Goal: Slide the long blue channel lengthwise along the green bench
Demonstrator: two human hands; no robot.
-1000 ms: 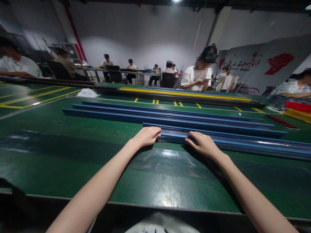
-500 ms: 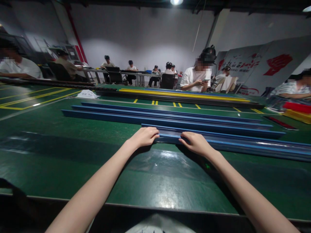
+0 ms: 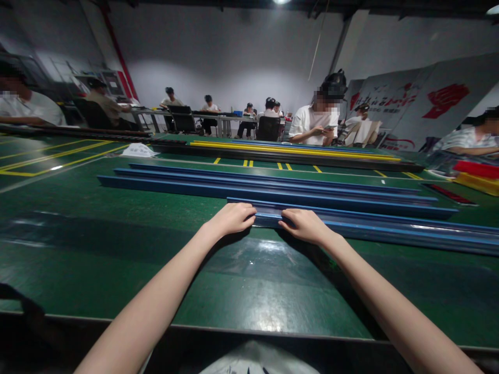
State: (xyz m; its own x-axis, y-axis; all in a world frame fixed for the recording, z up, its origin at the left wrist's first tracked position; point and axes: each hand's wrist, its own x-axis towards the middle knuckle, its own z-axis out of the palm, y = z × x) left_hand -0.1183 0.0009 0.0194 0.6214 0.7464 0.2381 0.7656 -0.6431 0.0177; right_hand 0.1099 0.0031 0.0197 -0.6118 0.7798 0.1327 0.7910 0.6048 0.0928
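Note:
A long blue channel strip (image 3: pixel 390 224) lies across the green table, its left end near the middle of the view and its right end beyond the frame. My left hand (image 3: pixel 236 217) is closed over its near edge close to that left end. A short way to the right, my right hand (image 3: pixel 302 224) also grips the near edge, thumb low and fingers curled over the top. The fingertips of both hands are partly hidden inside the channel. Just behind it rest several similar blue strips (image 3: pixel 234 188), parallel and apart from my hands.
Farther back lie yellow strips (image 3: pixel 296 150) and a black strip (image 3: pixel 273 156). White paper (image 3: pixel 138 150) sits at the back left, red and yellow trays (image 3: pixel 477 176) at the right. A person (image 3: pixel 315 122) holding a phone is across the green table (image 3: pixel 97 249); others sit behind.
My right hand has slid a little to the left along the strip, nearer to my left hand. My left hand stays almost in place.

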